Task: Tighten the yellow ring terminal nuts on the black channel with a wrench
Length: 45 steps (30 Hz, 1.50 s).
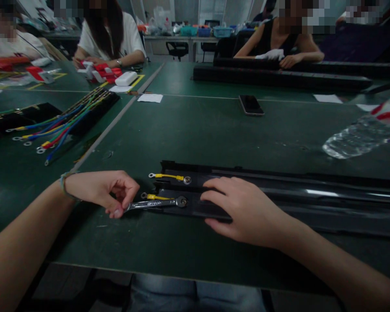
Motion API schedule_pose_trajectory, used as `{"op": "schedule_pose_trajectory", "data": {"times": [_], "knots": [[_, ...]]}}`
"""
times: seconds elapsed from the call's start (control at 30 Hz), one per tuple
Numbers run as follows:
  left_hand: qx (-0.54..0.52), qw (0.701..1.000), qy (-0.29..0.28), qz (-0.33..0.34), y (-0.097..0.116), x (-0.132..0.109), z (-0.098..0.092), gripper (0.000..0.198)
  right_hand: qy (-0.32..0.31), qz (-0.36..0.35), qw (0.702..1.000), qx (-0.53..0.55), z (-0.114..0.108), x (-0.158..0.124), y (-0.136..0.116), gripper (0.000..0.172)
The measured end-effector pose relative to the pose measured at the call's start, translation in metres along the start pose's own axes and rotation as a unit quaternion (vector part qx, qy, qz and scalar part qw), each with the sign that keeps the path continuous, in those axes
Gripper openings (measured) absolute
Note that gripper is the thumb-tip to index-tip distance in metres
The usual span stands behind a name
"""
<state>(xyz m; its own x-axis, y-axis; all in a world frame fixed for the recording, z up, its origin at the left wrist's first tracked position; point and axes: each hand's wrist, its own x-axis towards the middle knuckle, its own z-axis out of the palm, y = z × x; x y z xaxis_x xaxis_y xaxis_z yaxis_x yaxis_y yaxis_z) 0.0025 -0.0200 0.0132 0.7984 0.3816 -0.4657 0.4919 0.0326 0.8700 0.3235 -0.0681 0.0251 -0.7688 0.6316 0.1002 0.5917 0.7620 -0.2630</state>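
My left hand (117,193) is closed on the shank end of a steel wrench (156,203). The wrench's jaw sits around a small nut (183,201) on the near black rail (195,211). Beside the nut, a short yellow cable (151,196) with a ring terminal sticks out past the rail's left end, partly behind the wrench. My right hand (243,210) lies across the near rail, fingers curved over it and thumb at its near edge. A second yellow cable (169,176) is fastened to the far black rail (198,173).
Black strips (97,106) with multicoloured ring-ended cables lie at left. A phone (251,105) and a water bottle (360,134) rest beyond the rails. Across the table, co-workers sit near red and white parts (100,73) and long black rails (279,78).
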Motion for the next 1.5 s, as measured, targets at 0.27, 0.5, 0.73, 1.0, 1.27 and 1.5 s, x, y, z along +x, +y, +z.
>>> {"op": "schedule_pose_trajectory", "data": {"times": [0.27,0.5,0.73,1.0,1.27,1.5], "knots": [[0.045,0.998,0.024,0.036,-0.002,-0.002,-0.002,0.01,0.004,0.001,1.0,0.001,0.0,0.001,0.0,0.029],[0.03,0.996,0.036,0.077,-0.001,0.002,0.0,0.011,0.004,0.0,1.0,-0.002,0.0,0.0,0.0,0.029],[0.003,0.995,0.036,0.092,-0.002,0.003,0.001,0.01,0.001,0.003,1.0,0.0,0.0,0.0,0.0,0.029],[-0.106,0.977,0.135,0.13,-0.005,0.005,-0.003,0.011,0.007,-0.002,1.0,0.002,0.001,0.0,0.0,0.029],[-0.138,0.962,0.193,0.136,-0.008,0.011,-0.003,0.016,-0.008,0.002,1.0,0.0,0.0,0.0,0.0,0.03],[-0.168,0.968,0.126,0.136,-0.005,0.008,-0.001,0.017,-0.01,0.004,1.0,-0.003,0.0,0.0,0.0,0.029]]}}
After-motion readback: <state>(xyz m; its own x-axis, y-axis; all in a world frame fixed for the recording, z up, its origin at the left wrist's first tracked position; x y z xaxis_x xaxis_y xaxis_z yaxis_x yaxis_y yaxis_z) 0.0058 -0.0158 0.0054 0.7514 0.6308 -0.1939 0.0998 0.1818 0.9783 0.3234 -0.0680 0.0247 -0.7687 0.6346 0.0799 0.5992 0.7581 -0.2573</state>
